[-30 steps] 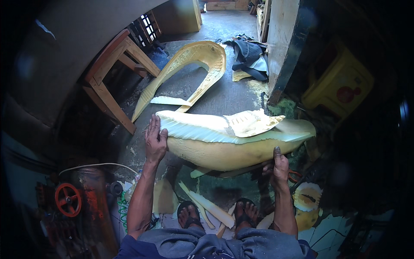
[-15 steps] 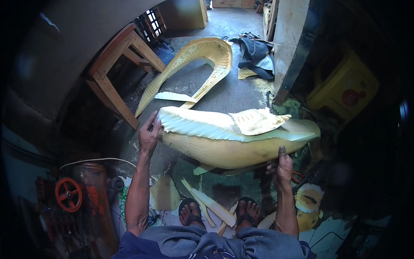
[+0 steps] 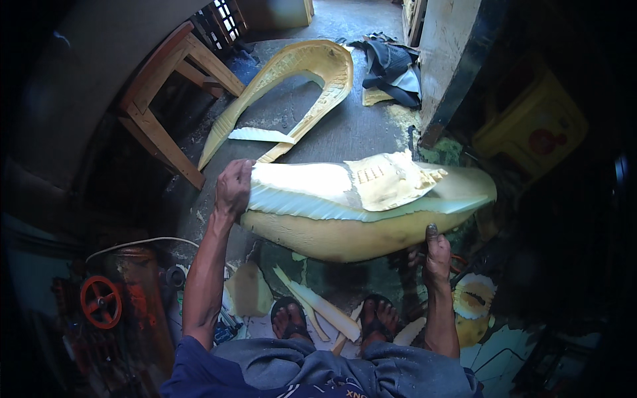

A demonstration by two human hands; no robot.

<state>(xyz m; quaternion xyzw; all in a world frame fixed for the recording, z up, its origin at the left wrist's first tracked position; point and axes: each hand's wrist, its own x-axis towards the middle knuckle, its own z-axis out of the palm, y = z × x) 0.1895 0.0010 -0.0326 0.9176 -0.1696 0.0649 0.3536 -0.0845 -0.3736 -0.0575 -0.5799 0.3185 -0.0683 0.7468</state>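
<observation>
A long, curved yellow foam seat pad is held up in front of me, with a pale cut band along its side and a bright top. On its top right part lies a ragged piece of foam. My left hand grips the pad's left end, fingers closed over the edge. Below the right part, my right hand supports the lower edge, thumb up against the side; its other fingers are partly hidden in shadow underneath.
Farther off lie a U-shaped foam piece, a pale foam strip and dark cloth. A wooden stool stands left, a yellow plastic chair right. Foam offcuts lie by my feet; a red handwheel is at lower left.
My left hand has shifted its hold at the pad's left end, fingers now curled over it. The pad's top has tilted more toward me. My right hand stays at the lower edge.
</observation>
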